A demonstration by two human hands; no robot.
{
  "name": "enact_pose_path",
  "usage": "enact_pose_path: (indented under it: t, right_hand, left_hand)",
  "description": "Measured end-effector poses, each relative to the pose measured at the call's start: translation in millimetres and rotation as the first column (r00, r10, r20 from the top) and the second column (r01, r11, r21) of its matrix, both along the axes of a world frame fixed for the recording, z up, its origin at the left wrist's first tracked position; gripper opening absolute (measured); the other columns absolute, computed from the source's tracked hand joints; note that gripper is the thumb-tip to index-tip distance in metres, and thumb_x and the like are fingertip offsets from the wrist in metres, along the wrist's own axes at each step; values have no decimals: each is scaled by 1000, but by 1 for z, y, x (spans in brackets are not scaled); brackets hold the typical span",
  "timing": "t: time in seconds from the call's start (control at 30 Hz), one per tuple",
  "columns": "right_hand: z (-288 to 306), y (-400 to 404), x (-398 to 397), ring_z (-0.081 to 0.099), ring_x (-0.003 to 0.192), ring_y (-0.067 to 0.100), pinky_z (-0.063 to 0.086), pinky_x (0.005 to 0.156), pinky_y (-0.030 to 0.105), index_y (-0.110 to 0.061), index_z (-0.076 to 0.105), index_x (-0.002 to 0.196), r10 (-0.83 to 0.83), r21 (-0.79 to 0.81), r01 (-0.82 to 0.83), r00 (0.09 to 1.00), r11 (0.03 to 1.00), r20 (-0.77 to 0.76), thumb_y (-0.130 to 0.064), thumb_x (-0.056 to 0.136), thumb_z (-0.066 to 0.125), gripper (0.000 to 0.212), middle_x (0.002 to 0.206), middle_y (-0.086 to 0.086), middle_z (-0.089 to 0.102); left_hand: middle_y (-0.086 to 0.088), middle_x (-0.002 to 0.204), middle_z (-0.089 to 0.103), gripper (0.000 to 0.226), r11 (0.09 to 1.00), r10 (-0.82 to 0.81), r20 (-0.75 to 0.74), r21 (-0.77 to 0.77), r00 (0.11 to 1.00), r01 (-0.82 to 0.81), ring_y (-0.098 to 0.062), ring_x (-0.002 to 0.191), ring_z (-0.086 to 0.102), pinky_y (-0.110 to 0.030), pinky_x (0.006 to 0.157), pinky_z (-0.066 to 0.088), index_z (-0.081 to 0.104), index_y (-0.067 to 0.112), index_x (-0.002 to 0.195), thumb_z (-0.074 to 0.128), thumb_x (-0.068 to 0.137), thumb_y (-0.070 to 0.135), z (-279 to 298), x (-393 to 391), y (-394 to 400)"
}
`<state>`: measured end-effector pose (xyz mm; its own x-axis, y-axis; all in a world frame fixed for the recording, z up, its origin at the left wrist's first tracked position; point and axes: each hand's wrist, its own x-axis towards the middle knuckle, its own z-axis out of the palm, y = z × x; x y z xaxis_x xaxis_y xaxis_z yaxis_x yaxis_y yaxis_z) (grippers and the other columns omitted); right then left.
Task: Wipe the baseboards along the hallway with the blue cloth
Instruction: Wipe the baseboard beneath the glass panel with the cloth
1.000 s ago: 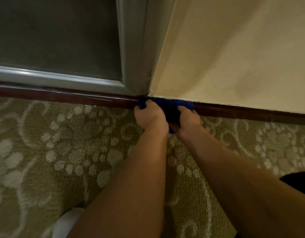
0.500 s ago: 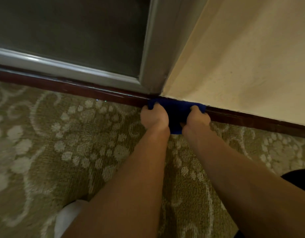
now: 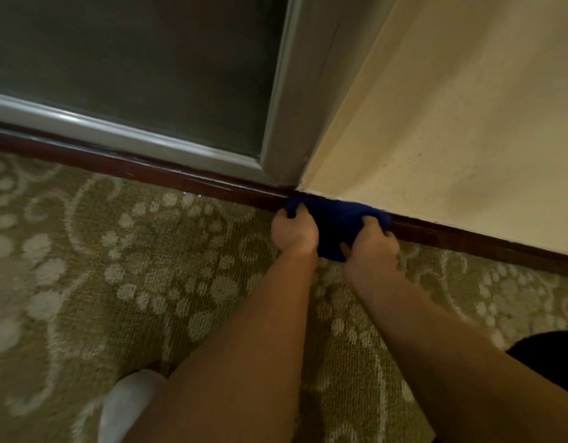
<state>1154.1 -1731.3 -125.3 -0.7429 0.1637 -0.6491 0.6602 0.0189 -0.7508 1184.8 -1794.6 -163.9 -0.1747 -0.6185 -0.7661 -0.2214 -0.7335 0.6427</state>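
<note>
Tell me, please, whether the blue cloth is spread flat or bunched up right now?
Bunched up. The blue cloth is gathered into a thick wad between the left hand and right hand, pressed against the dark baseboard.

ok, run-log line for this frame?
phase: wiping | blue cloth: pressed on baseboard below grey frame corner | left hand, right hand: both gripping
</note>
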Motion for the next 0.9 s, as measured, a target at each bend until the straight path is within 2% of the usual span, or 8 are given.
enact_pose_path:
  t: [0.1, 0.17, 0.3, 0.4, 0.5, 0.67, 0.77, 0.9]
  right_hand:
    - [-3, -45, 32, 62, 83, 21, 55, 88, 45, -24, 56, 86, 144, -12, -144, 989, 990, -27, -25, 91, 64, 9, 92, 2, 62]
    - [-5, -69, 44, 61, 91, 26, 54, 90, 49, -18, 61, 93, 181, -80, -176, 981, 981, 61, -21, 90, 65, 5, 96, 5, 61]
    - [-14, -82, 41, 55, 89, 27, 55, 79, 42, -9, 53, 129, 138, -184, -100, 968, 978, 208, -11, 92, 61, 38, 115, 14, 57]
    - [-22, -73, 33, 57, 72, 19, 57, 75, 42, -14, 59, 98, 88, -70, -80, 989, 994, 119, -17, 91, 63, 9, 98, 6, 61]
    - [-23, -65, 22, 56, 64, 17, 52, 63, 38, -17, 53, 84, 36, -21, -34, 996, 999, 84, -20, 93, 60, 12, 78, 0, 57]
    - [-27, -92, 39, 60, 79, 23, 56, 82, 43, -14, 62, 114, 92, -10, -91, 995, 996, 49, -20, 91, 62, 24, 103, 6, 65]
    - [-26, -122, 60, 59, 101, 31, 53, 92, 49, -10, 58, 124, 271, -21, -270, 961, 963, 50, -18, 87, 67, 40, 119, 14, 61]
    - [-24, -110, 47, 53, 66, 20, 57, 80, 41, -15, 53, 101, 229, 0, -230, 968, 973, 102, -14, 86, 68, 21, 87, 6, 55]
  left_hand:
    - [-21, 126, 62, 38, 937, 335, 83, -134, 939, -323, -36, 115, 59, -38, 99, 48, 58, 3, 128, 53, 97, 26, -3, 33, -29]
    - [-21, 129, 60, 46, 897, 426, 20, -142, 904, -419, -37, 116, 58, -42, 103, 46, 55, 7, 131, 55, 91, 29, -9, 49, -50]
    - [-18, 126, 60, 39, 935, 344, -138, -41, 929, -353, -38, 112, 60, -51, 100, 49, 53, 16, 123, 59, 85, 15, -24, 64, -67]
    - [-15, 130, 60, 45, 976, 213, -171, -12, 962, -218, -34, 115, 59, -49, 105, 46, 50, 10, 135, 60, 91, 10, -24, 61, -60]
    - [-15, 135, 57, 53, 994, 107, -167, 36, 980, -103, -33, 121, 56, -48, 108, 43, 45, 10, 142, 62, 91, 16, -23, 52, -47]
    - [-15, 128, 60, 41, 972, 235, -106, 21, 966, -234, -34, 114, 60, -47, 102, 49, 50, 5, 131, 60, 92, 17, -35, 68, -61]
    - [-13, 132, 57, 47, 911, 412, -167, 68, 896, -407, -34, 116, 59, -49, 97, 52, 42, 11, 144, 51, 98, 11, -42, 97, -68]
    - [-14, 135, 56, 49, 920, 390, -206, 61, 897, -386, -34, 118, 58, -48, 101, 49, 42, 14, 145, 52, 97, 8, -42, 92, -66]
